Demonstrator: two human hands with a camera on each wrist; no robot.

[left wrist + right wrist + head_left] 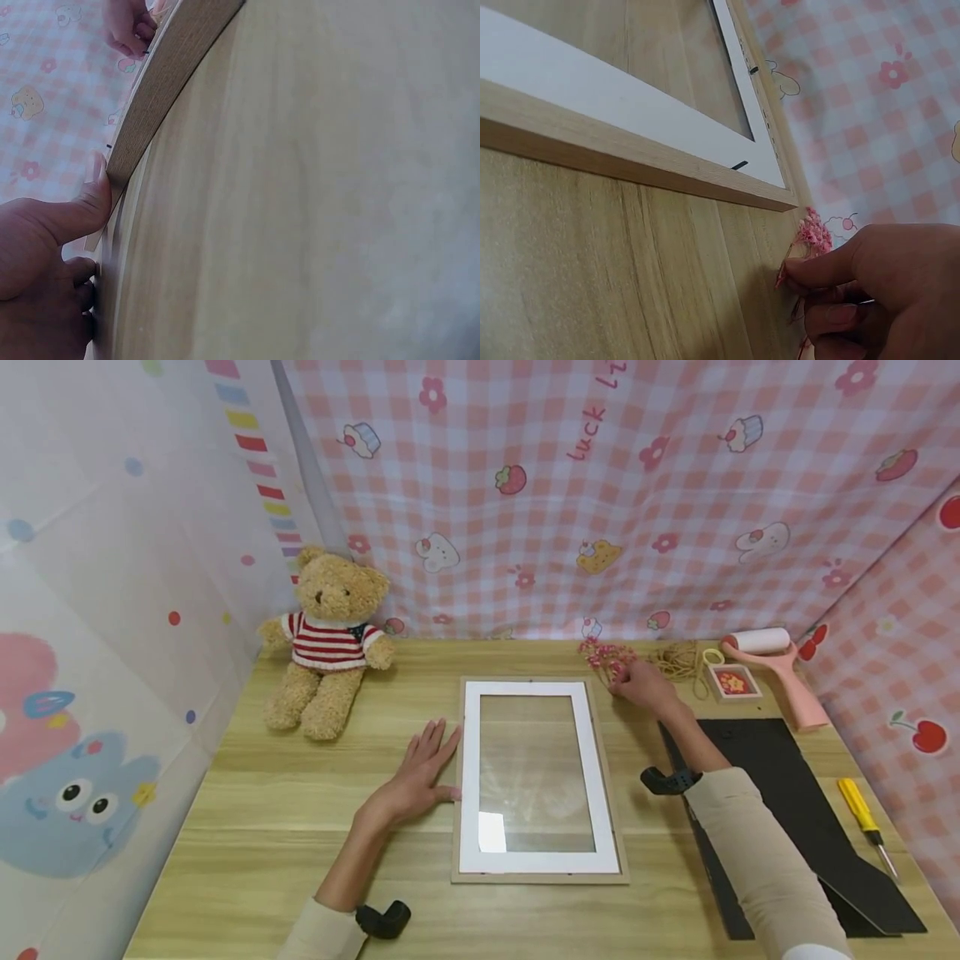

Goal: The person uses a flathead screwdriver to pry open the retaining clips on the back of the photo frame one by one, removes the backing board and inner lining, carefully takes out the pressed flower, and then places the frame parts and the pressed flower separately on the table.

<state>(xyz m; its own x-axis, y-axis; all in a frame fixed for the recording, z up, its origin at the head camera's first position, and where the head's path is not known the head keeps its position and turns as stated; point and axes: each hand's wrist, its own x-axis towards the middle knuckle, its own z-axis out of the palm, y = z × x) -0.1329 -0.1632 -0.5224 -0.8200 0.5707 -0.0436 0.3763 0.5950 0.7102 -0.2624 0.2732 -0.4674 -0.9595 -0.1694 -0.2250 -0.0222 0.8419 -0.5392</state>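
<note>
A wooden picture frame (457, 827) with a white mat and a clear pane lies flat on the table. My left hand (408, 785) rests on the table at its left side, fingers spread. In the left wrist view the thumb (94, 191) touches the frame's wooden side (161, 82). Beyond the frame's far right corner, my right hand (647, 685) pinches a small bunch of pink dried flowers (600, 653). The right wrist view shows the flower heads (815, 231) beside the frame's corner, thin stems between thumb and fingers (832, 319).
A teddy bear (330, 643) sits at the back left. Twine (677, 660), a small boxed flower picture (733, 682) and a pink-handled lint roller (798, 689) lie at the back right. Black boards (780, 802) lie partly under my right forearm, near a yellow screwdriver (858, 806).
</note>
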